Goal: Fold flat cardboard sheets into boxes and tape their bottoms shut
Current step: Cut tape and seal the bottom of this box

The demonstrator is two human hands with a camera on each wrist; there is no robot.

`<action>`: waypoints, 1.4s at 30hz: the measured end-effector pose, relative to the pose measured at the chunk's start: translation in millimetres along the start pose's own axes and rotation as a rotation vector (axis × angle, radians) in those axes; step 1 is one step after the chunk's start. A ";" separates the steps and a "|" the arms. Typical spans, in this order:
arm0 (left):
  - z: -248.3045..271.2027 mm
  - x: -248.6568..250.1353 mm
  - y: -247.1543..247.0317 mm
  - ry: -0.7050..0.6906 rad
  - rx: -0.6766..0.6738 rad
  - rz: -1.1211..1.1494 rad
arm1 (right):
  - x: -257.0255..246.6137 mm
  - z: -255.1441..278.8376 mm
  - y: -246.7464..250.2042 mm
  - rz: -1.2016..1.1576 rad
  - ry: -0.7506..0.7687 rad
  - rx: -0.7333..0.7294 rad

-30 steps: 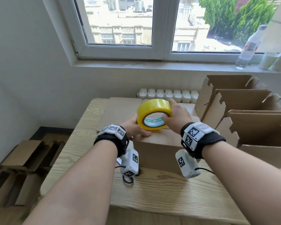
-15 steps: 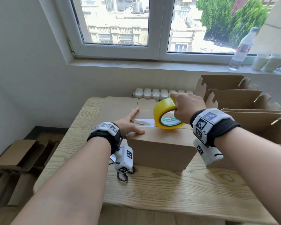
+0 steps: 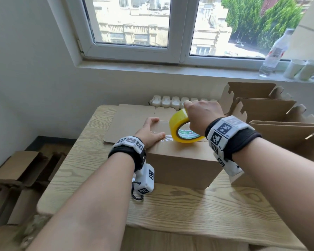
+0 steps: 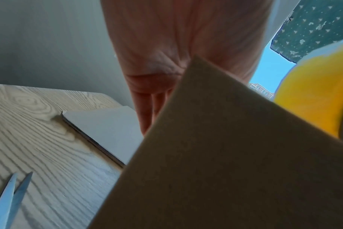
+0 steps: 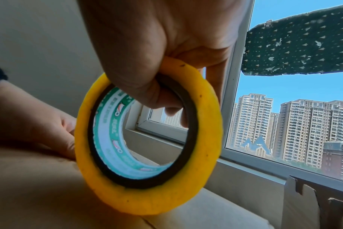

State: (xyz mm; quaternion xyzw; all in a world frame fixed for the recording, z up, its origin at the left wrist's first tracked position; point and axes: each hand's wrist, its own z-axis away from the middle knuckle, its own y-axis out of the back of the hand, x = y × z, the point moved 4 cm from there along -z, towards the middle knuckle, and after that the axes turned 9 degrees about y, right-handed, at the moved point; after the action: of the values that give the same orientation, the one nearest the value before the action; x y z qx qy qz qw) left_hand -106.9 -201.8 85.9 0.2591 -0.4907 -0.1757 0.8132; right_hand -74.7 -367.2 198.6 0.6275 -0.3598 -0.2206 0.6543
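A folded brown cardboard box (image 3: 181, 165) stands flaps-up on the wooden table (image 3: 188, 209). My left hand (image 3: 149, 132) lies flat over the box's left top edge, fingers straight, pressing down the end of a clear tape strip (image 3: 164, 138). My right hand (image 3: 200, 115) grips the yellow tape roll (image 3: 182, 126) from above, thumb through its core (image 5: 147, 96), and holds it on edge on the box top. The roll (image 5: 147, 144) fills the right wrist view; the box wall (image 4: 225, 155) fills the left wrist view.
A flat cardboard sheet (image 3: 129, 122) lies behind the box. Several upright folded boxes (image 3: 272, 116) stand at the right. Scissor blades (image 4: 10, 196) lie on the table left of the box. More cardboard (image 3: 16, 171) sits on the floor at left. A bottle (image 3: 274, 53) and cups stand on the sill.
The right hand has drawn the tape roll to the right across the box top, pulling out a strip. The left hand has flattened onto the box's left edge over the tape end.
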 end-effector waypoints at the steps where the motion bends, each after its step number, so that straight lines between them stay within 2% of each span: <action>1: 0.3 0.2 -1.5 -0.007 -0.004 0.000 | 0.4 0.2 -0.8 -0.003 -0.003 0.010; 3: 0.6 -0.4 -1.0 -0.013 -0.008 -0.012 | 6.3 3.4 -2.1 -0.077 -0.035 0.048; 7: 1.1 -7.9 10.6 0.011 0.015 0.014 | 33.2 18.9 -18.8 -0.535 -0.217 0.127; 10: 1.5 -8.3 22.5 0.039 0.054 -0.102 | 36.8 25.9 -36.0 -0.789 -0.270 0.130; 15: 0.8 18.9 9.8 -0.003 0.115 -0.447 | 29.8 24.1 -52.4 -0.679 -0.254 0.058; 19: -1.5 42.9 -6.2 -0.153 0.079 -0.777 | 28.9 24.0 -49.0 -0.682 -0.266 0.087; 26: 5.8 22.9 -17.8 -0.130 0.159 -0.737 | 21.6 18.7 -41.7 -0.685 -0.235 0.102; 30: 2.3 21.8 -17.3 -0.102 0.127 -0.747 | 22.4 13.8 -36.0 -0.658 -0.254 0.101; 34: 3.0 20.4 -19.8 -0.107 0.094 -0.762 | 33.7 17.6 -29.0 -0.558 -0.277 0.042; 42: 1.8 17.3 -21.7 -0.123 0.123 -0.772 | 44.3 27.5 -8.4 -0.290 -0.235 -0.022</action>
State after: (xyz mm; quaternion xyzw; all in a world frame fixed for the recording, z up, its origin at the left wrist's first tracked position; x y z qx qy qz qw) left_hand -101.3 -229.0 85.9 0.4619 -0.4146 -0.4537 0.6394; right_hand -65.4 -419.2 197.7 0.6357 -0.3371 -0.3881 0.5759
